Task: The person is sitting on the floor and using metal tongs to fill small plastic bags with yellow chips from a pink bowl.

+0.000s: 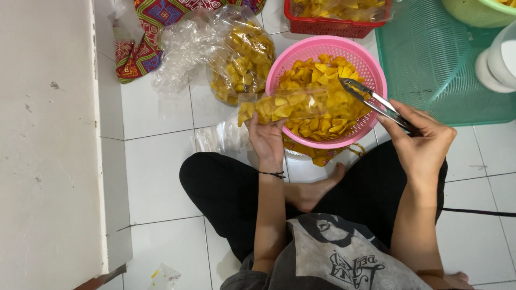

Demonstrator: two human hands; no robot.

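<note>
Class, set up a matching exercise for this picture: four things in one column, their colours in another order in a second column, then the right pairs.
Things:
1. round basket
2. tongs
3. chips
4. flat tray

Colours:
A. yellow
B. teal green
C. pink
D. silver

Pairs: 1-C, 2-D, 3-A, 4-B

Single head view, looking steeply down from above, close over lap and tiled floor (161, 177).

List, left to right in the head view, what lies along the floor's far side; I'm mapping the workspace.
Patterned cloth → clear bag of yellow chips → pink basket → green mat → white container.
</note>
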